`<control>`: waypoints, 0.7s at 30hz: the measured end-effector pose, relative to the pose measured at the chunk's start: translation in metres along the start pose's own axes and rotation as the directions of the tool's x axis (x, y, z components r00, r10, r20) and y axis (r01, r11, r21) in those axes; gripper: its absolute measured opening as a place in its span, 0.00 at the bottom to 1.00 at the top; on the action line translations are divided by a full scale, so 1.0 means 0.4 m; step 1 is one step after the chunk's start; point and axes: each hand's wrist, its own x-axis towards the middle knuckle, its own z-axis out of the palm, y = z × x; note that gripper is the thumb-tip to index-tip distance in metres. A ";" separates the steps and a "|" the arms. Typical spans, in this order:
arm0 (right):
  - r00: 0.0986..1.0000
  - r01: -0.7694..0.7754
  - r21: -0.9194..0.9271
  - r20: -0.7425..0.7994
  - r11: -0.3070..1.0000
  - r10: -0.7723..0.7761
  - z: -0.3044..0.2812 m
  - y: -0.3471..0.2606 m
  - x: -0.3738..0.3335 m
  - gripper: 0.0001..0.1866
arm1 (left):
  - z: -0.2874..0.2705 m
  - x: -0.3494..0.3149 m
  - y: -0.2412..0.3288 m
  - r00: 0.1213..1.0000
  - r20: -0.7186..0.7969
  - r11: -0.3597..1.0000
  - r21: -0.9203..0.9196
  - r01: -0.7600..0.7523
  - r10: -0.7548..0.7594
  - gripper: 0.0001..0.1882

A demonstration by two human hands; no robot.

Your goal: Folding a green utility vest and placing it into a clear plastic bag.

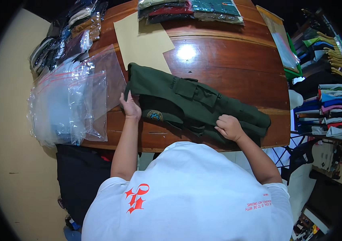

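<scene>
A dark green uniform shirt [161,86] lies folded lengthwise and slanting across the near side of the wooden table, with flapped pockets and a round embroidered patch [155,115]. At its left end my left hand [131,106] grips the fabric's edge, thumb up and some fingers hidden by the cloth. My right hand [229,127] is closed in a loose fist on the lower edge towards the right end, fingers curled onto the fabric. How much cloth lies within that fist is hidden.
Clear plastic bags [72,108] are piled left of the shirt. Beyond it lie a tan paper sheet [145,40] and bagged folded clothes [187,12]; more packed clothes [78,30] sit at the far left. A green crate [295,74] and hanging clothes [333,106] stand at the right.
</scene>
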 end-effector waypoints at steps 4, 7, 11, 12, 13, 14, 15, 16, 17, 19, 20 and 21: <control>0.999 0.020 -0.030 0.042 0.999 -0.019 -0.004 -0.003 0.005 0.12 | 0.045 0.001 -0.002 0.989 -0.102 0.903 0.426 -0.053 0.106 0.23; 0.999 0.005 -0.054 0.038 0.999 -0.003 -0.003 -0.004 0.007 0.12 | 0.048 -0.015 0.001 0.939 -0.187 0.553 0.833 -0.003 0.287 0.26; 0.999 0.005 -0.059 0.032 0.998 -0.003 0.003 -0.003 0.007 0.12 | 0.025 -0.076 -0.015 0.935 0.122 -0.575 0.812 0.099 0.333 0.14; 0.999 0.016 -0.050 0.039 0.999 -0.014 0.004 -0.002 0.008 0.12 | 0.025 -0.090 -0.020 0.943 0.114 -0.572 0.815 0.091 0.311 0.14; 0.999 0.018 -0.049 0.050 0.999 -0.015 0.005 -0.001 0.008 0.12 | 0.031 -0.099 -0.020 0.906 0.148 -0.582 0.804 0.123 0.396 0.17; 0.999 0.015 -0.048 0.037 0.999 -0.013 0.005 0.001 0.009 0.12 | 0.044 -0.104 -0.017 0.891 0.121 -0.569 0.805 0.170 0.438 0.21; 0.998 0.028 -0.059 0.058 0.998 -0.025 0.005 0.002 0.010 0.12 | 0.064 -0.106 -0.009 0.873 0.193 -0.620 0.770 0.149 0.449 0.27; 0.996 0.043 -0.073 0.081 0.996 -0.037 0.005 0.003 0.010 0.11 | 0.092 -0.105 0.001 0.802 0.404 -0.653 0.757 -0.023 0.440 0.29; 0.997 0.033 -0.075 0.078 0.997 -0.027 0.004 0.004 0.010 0.11 | 0.128 -0.104 0.010 0.764 0.503 -0.655 0.742 -0.143 0.403 0.31; 0.995 0.054 -0.098 0.094 0.994 -0.044 0.004 0.003 0.008 0.11 | 0.221 -0.099 -0.008 0.715 0.666 -0.588 0.672 -0.450 0.212 0.33; 0.996 0.046 -0.092 0.084 0.995 -0.039 0.004 0.002 0.007 0.11 | 0.267 -0.106 -0.031 0.706 0.704 -0.551 0.618 -0.561 0.070 0.32; 0.994 0.059 -0.093 0.093 0.994 -0.051 0.005 0.002 0.006 0.11 | 0.314 -0.102 -0.067 0.660 0.751 -0.528 0.548 -0.649 -0.033 0.31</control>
